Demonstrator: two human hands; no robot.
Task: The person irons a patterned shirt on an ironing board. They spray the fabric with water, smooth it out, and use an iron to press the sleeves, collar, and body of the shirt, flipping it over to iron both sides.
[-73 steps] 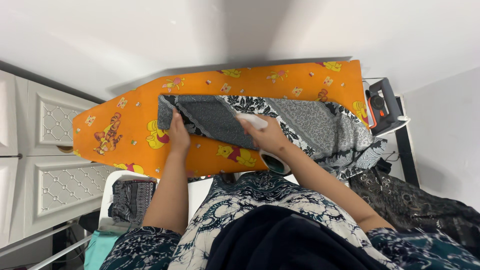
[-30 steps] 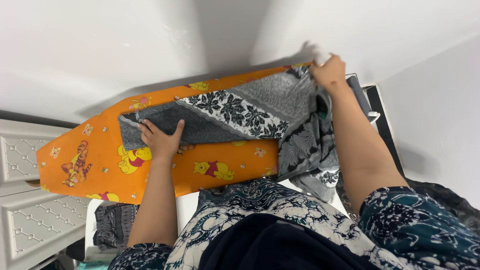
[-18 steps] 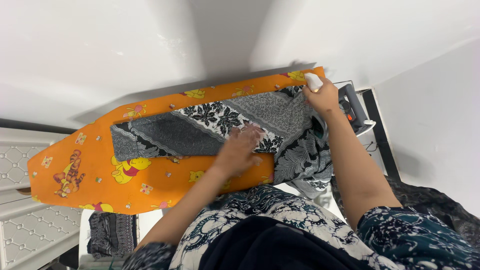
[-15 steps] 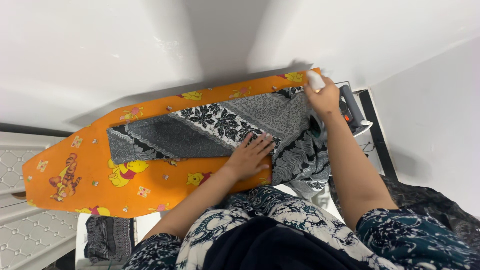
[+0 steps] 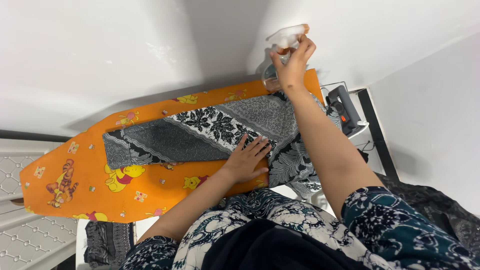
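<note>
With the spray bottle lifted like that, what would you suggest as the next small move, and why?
Probably a squeeze of the trigger. The right hand holds the spray bottle raised over the far end of the patterned cloth, while the left hand lies flat on the cloth, pinning it to the orange ironing board.

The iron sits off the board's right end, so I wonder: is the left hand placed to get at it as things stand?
Probably not easily. The left hand lies flat on the patterned cloth, and the raised right arm, holding the spray bottle, crosses between it and the iron.
</note>
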